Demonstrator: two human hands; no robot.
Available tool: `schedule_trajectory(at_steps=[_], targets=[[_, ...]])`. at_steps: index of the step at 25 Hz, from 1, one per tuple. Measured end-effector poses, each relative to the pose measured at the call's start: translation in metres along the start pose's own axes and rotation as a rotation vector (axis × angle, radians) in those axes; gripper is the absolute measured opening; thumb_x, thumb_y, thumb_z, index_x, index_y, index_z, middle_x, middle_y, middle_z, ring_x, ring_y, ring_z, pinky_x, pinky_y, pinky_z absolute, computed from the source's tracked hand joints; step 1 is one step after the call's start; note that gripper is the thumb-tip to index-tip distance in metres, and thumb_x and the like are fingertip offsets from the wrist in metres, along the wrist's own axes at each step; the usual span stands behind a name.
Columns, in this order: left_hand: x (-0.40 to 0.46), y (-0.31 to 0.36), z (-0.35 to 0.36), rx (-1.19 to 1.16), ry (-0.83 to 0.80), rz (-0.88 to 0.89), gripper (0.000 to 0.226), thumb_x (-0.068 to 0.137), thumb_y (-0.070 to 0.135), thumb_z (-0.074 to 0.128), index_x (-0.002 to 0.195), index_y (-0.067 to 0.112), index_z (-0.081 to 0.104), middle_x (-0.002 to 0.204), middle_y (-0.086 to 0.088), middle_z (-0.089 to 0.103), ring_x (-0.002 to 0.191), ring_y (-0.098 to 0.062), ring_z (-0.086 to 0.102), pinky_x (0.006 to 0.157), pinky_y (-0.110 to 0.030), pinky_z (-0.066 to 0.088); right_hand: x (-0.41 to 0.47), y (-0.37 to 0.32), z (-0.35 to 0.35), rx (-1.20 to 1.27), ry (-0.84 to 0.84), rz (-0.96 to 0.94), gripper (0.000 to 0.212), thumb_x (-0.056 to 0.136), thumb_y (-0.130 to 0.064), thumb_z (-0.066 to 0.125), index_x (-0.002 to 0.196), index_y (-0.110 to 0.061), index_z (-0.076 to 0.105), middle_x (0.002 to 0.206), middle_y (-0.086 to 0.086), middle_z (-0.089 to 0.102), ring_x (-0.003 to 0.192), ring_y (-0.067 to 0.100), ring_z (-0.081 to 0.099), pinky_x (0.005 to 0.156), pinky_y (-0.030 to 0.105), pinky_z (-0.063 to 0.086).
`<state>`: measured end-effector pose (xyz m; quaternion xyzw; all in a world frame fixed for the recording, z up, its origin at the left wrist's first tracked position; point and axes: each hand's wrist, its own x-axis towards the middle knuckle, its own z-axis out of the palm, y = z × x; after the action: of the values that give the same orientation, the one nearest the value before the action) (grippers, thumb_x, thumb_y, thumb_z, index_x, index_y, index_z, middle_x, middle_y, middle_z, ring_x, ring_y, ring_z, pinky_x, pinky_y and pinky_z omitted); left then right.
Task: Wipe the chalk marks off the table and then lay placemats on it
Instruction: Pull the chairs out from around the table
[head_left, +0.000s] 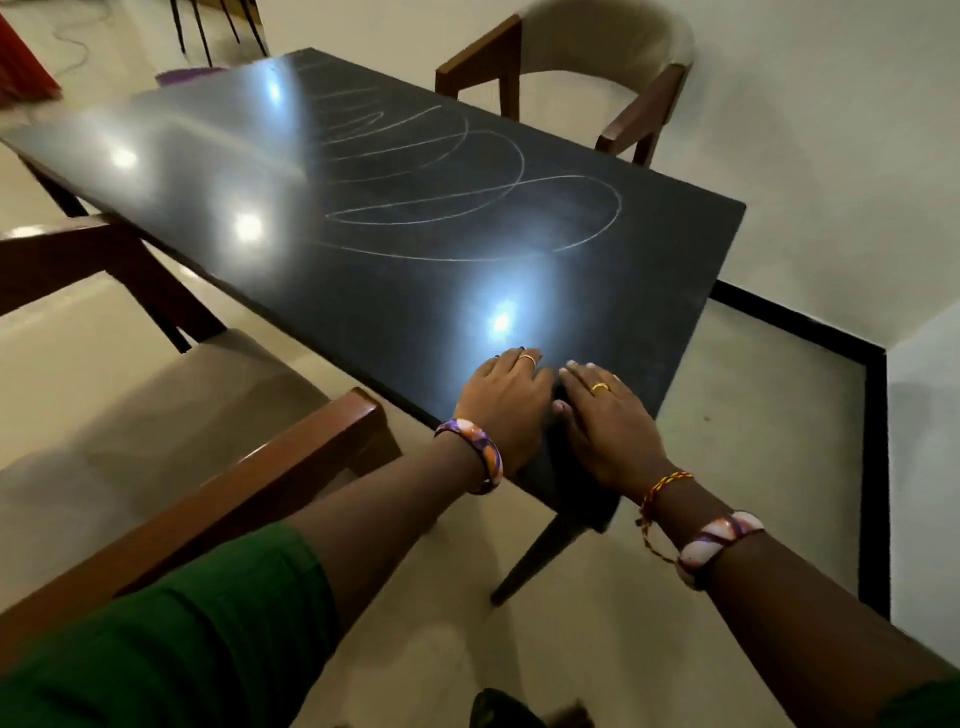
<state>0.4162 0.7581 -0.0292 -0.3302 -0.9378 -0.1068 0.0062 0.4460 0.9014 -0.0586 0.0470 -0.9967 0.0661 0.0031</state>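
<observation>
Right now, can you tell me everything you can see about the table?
The table has a dark, glossy rectangular top that reflects spots of light. White chalk marks loop across its far half, not yet wiped off. A dark leg shows under the near corner. The left hand and the right hand rest flat on that corner, side by side. No placemats lie on it.

Two chairs (571, 67) (182, 467), perhaps a cable (78, 47)

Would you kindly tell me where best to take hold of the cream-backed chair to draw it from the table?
I'd grip the chair by its curved backrest top, from behind, the side away from the table: its seat faces the table.
</observation>
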Motion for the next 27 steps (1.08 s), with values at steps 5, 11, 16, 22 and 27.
schedule_trajectory(at_steps=[5,11,16,22,27], targets=[[0.071,0.072,0.036,0.062,-0.092,-0.089,0.049,0.094,0.028,0.040,0.138,0.008,0.035,0.151,-0.011,0.030,0.144,-0.025,0.018,0.115,-0.036,0.022,-0.002,0.105,-0.008,-0.055,-0.252,-0.013,0.055,0.102,-0.038,0.017,0.151,-0.019,0.001,0.160,-0.005,-0.003,0.147,0.014,-0.001,0.117,0.043,0.001],[0.127,0.089,0.064,0.013,-0.105,-0.195,0.054,0.096,0.031,0.037,0.141,0.003,0.029,0.152,-0.015,0.028,0.144,-0.025,0.021,0.118,-0.033,0.022,0.043,0.151,-0.015,-0.058,-0.275,-0.078,0.055,0.102,-0.036,0.016,0.151,-0.016,-0.001,0.160,-0.001,-0.004,0.147,0.015,-0.001,0.117,0.043,-0.001],[0.202,0.095,0.082,0.007,-0.067,-0.194,0.058,0.097,0.026,0.034,0.147,0.002,0.014,0.155,-0.014,0.020,0.145,-0.024,0.015,0.120,-0.031,0.012,0.097,0.201,-0.020,-0.043,-0.262,-0.087,0.055,0.102,-0.032,0.015,0.151,-0.014,-0.002,0.160,0.001,-0.004,0.147,0.016,-0.002,0.117,0.041,-0.001],[0.338,0.100,0.095,-0.011,-0.032,-0.181,0.051,0.098,0.021,0.032,0.145,0.005,0.022,0.156,-0.013,0.019,0.146,-0.023,0.013,0.118,-0.029,0.010,0.196,0.314,-0.036,-0.053,-0.263,-0.020,0.054,0.103,-0.032,0.016,0.151,-0.013,-0.001,0.160,0.004,-0.002,0.147,0.020,-0.001,0.118,0.039,0.000],[0.445,0.104,0.097,-0.075,-0.061,-0.154,0.052,0.097,0.024,0.037,0.146,0.009,0.023,0.156,-0.009,0.020,0.146,-0.022,0.014,0.118,-0.030,0.011,0.272,0.388,-0.050,-0.044,-0.316,-0.007,0.054,0.103,-0.029,0.017,0.150,-0.011,-0.003,0.160,0.005,-0.004,0.147,0.021,-0.002,0.118,0.041,0.002]])
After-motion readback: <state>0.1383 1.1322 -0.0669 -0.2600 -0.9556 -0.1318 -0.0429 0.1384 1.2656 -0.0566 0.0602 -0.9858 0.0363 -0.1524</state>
